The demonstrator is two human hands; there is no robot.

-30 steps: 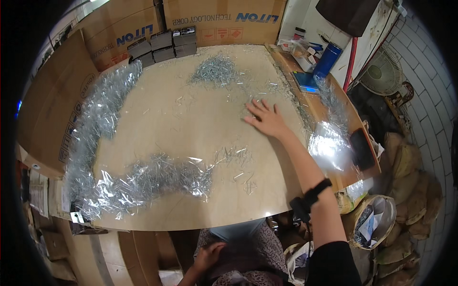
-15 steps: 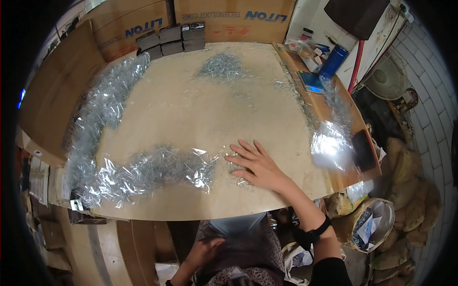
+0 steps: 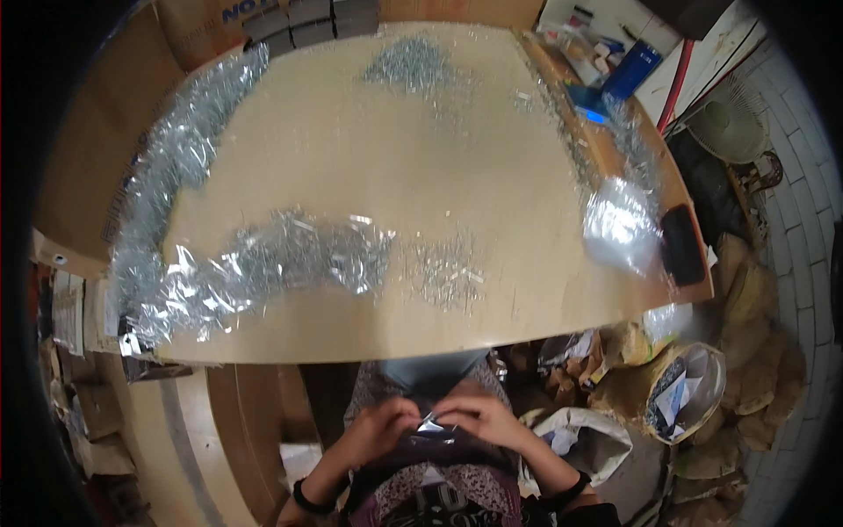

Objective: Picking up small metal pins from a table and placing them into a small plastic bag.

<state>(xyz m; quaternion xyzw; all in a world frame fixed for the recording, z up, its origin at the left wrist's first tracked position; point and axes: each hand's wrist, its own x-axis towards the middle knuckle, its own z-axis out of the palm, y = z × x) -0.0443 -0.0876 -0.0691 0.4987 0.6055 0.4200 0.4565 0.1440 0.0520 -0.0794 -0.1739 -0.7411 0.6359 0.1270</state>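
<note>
Both hands are in front of my lap, below the table's near edge. My left hand [image 3: 388,429] and my right hand [image 3: 485,420] pinch a small shiny clear plastic bag [image 3: 429,424] between them. The fingers hide most of it, and whether anything is inside I cannot tell. On the table [image 3: 351,167] beyond my hands lies a small scatter of thin metal pins [image 3: 446,268]. To its left runs a row of clear plastic bags filled with pins [image 3: 299,250]. A larger heap of loose pins [image 3: 408,63] sits toward the far side.
More filled bags [image 3: 189,123] line the table's left edge. At the right lie a pile of clear bags [image 3: 622,227], a dark phone-like slab [image 3: 683,246], a small scale [image 3: 587,104] and a blue cylinder [image 3: 632,68]. Dark boxes [image 3: 309,10] stand far back; a sack [image 3: 689,391] stands below right.
My right hand has left the pins on the table and come down to my lap. It meets my left hand at the small bag. The view has tilted down.
</note>
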